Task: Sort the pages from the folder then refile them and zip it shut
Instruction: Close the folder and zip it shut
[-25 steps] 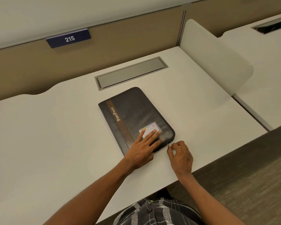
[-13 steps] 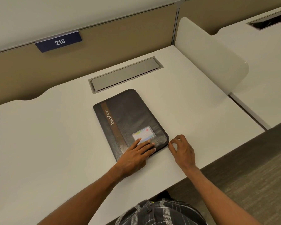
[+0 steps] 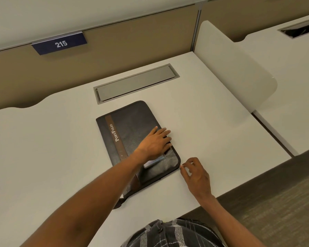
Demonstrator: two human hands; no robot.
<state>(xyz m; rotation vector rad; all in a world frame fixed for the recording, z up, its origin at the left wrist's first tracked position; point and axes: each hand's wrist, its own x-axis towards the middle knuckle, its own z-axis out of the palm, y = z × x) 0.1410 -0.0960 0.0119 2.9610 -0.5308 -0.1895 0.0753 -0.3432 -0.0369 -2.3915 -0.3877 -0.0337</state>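
A black zip folder (image 3: 130, 129) with a brown stripe and the word "Portfolio" lies closed and flat on the white desk (image 3: 43, 148). My left hand (image 3: 155, 142) rests on its cover with straight fingers reaching to the right edge, partly covering the card window. My right hand (image 3: 194, 172) sits on the desk just off the folder's near right corner, thumb and forefinger pinching a small zip pull (image 3: 181, 166) at that corner. No pages are in sight.
A grey cable hatch (image 3: 136, 83) is set into the desk behind the folder. A white divider panel (image 3: 234, 68) stands at the right, with another desk beyond. A "215" sign (image 3: 61, 44) hangs on the back panel. The desk's front edge runs near my right wrist.
My left hand slid from the folder's near end up to the middle of the cover. The right hand stayed at the near right corner, still pinching there.
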